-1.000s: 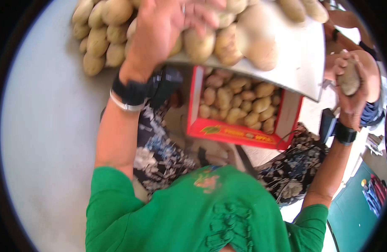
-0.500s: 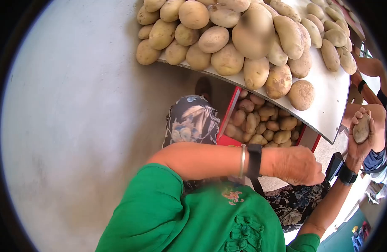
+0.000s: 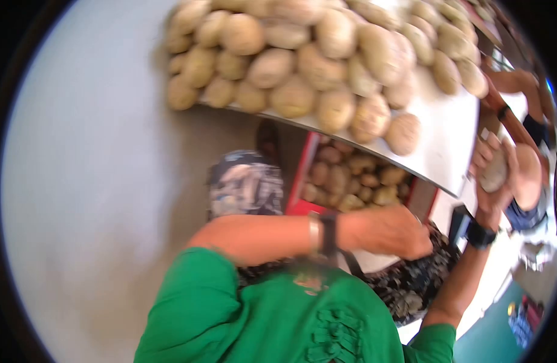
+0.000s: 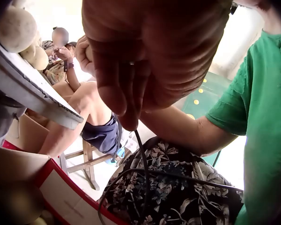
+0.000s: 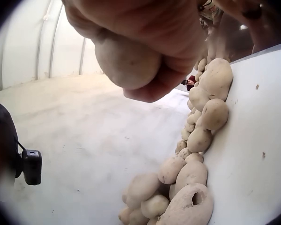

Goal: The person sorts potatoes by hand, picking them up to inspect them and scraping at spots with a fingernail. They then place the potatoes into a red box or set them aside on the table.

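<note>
My right hand (image 3: 495,172) is raised at the right, with its fingers curled round a potato (image 3: 494,170). In the right wrist view the pale end of that potato (image 5: 126,61) sticks out below the fingers. My left arm crosses in front of my body, and the left hand (image 3: 384,232) is over my right thigh. In the left wrist view its fingertips pinch a thin black cable (image 4: 145,168), which runs down over the flowered trousers. Many potatoes (image 3: 293,97) lie heaped on the white table (image 3: 439,148) ahead of me.
Under the table edge stands a red box (image 3: 299,206) with more potatoes (image 3: 351,178) in it. Another person's bent leg (image 4: 94,105) is beyond the table corner, near a wooden stool (image 4: 86,164). Behind is a green surface (image 3: 490,339).
My left hand has come down from over the potato heap to my right thigh, where it pinches the cable. The right hand still holds its potato. The head view has shifted.
</note>
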Motion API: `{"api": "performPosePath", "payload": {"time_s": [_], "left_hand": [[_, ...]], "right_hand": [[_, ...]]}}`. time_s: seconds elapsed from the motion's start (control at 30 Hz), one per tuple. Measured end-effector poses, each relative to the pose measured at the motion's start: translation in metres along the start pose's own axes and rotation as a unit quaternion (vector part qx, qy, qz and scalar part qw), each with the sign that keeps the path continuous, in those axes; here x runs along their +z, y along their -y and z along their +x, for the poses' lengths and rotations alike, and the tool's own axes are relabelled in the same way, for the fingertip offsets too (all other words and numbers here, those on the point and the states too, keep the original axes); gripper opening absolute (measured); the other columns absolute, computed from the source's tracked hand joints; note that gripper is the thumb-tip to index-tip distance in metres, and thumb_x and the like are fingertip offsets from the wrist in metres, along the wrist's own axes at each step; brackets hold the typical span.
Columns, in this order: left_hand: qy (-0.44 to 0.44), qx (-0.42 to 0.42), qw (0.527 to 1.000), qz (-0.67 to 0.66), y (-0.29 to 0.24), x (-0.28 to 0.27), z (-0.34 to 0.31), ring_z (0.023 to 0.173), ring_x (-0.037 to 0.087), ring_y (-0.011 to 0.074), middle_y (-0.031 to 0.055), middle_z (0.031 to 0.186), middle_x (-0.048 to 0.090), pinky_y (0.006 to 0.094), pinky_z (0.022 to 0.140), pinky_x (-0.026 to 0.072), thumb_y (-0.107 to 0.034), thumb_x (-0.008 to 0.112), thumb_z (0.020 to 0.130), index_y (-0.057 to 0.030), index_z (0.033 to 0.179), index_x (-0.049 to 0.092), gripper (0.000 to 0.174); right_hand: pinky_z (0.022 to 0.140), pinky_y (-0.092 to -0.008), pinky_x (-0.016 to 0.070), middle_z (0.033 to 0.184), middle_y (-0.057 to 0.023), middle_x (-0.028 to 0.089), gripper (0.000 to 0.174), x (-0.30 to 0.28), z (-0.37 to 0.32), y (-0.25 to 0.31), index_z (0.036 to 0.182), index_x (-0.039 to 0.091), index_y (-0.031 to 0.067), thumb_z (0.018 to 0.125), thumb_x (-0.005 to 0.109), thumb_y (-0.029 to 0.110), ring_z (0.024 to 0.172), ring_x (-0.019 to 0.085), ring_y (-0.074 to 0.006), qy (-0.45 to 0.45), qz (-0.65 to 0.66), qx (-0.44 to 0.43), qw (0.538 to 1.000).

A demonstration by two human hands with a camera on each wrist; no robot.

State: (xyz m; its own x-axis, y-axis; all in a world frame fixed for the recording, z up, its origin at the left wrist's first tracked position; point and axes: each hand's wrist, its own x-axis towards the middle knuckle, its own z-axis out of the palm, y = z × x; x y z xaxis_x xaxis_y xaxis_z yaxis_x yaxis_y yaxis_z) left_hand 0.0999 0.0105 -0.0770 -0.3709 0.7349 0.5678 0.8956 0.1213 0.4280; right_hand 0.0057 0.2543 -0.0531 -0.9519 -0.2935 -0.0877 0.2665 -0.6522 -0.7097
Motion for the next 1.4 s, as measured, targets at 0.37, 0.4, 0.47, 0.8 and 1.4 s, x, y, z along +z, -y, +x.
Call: {"api": "performPosePath", "payload": {"time_s": [0.37, 0.4, 0.47, 0.8, 1.4], "left_hand": [[-0.080, -0.169, 0.973, 0.137, 0.064, -0.065, -0.002, 0.095, 0.059, 0.0311, 0.0101, 0.103, 0.063, 0.0398, 0.086, 0.0477, -0.009, 0.070, 0.073, -0.0043, 0.110, 0.060, 0.039], [-0.008, -0.177, 0.972, 0.154, 0.067, -0.064, -0.006, 0.102, 0.056, 0.0307, 0.0113, 0.113, 0.059, 0.0412, 0.092, 0.0435, -0.009, 0.071, 0.072, -0.0053, 0.116, 0.056, 0.047], [0.060, -0.184, 0.965, 0.175, 0.074, -0.062, -0.010, 0.109, 0.053, 0.0303, 0.0126, 0.122, 0.055, 0.0427, 0.098, 0.0394, -0.010, 0.071, 0.072, -0.0063, 0.123, 0.052, 0.054], [0.085, -0.204, 0.960, 0.174, 0.081, -0.055, 0.004, 0.109, 0.048, 0.0347, 0.0115, 0.127, 0.048, 0.0436, 0.100, 0.0348, -0.017, 0.075, 0.069, -0.0113, 0.132, 0.046, 0.069], [0.123, -0.218, 0.944, 0.216, 0.072, -0.046, 0.016, 0.106, 0.051, 0.0331, 0.0183, 0.129, 0.045, 0.0506, 0.101, 0.0325, -0.020, 0.074, 0.070, -0.0146, 0.137, 0.041, 0.074]], "right_hand": [[0.073, -0.0334, 0.0485, 0.094, -0.0097, 0.054, 0.020, 0.012, -0.015, -0.019, 0.099, 0.053, 0.0064, 0.092, 0.051, 0.025, 0.084, 0.054, -0.0198, -0.012, -0.039, -0.066, 0.997], [0.072, -0.0331, 0.0491, 0.093, -0.0099, 0.055, 0.020, 0.016, -0.016, -0.025, 0.097, 0.052, 0.0064, 0.092, 0.051, 0.026, 0.082, 0.055, -0.0195, -0.012, -0.068, -0.067, 0.995], [0.067, -0.0318, 0.0508, 0.088, -0.0102, 0.057, 0.021, 0.029, -0.018, -0.034, 0.093, 0.050, 0.0061, 0.091, 0.053, 0.026, 0.076, 0.058, -0.0181, -0.013, -0.126, -0.062, 0.990], [0.067, -0.0284, 0.0497, 0.084, -0.0086, 0.061, 0.038, 0.072, -0.043, -0.100, 0.110, 0.053, 0.0013, 0.088, 0.060, 0.030, 0.075, 0.060, -0.0175, 0.097, -0.239, 0.301, 0.918], [0.068, -0.0357, 0.0504, 0.078, -0.0133, 0.063, 0.014, 0.071, -0.035, -0.105, 0.089, 0.059, 0.0032, 0.080, 0.065, 0.012, 0.065, 0.062, -0.0274, 0.231, -0.493, 0.045, 0.838]]}}
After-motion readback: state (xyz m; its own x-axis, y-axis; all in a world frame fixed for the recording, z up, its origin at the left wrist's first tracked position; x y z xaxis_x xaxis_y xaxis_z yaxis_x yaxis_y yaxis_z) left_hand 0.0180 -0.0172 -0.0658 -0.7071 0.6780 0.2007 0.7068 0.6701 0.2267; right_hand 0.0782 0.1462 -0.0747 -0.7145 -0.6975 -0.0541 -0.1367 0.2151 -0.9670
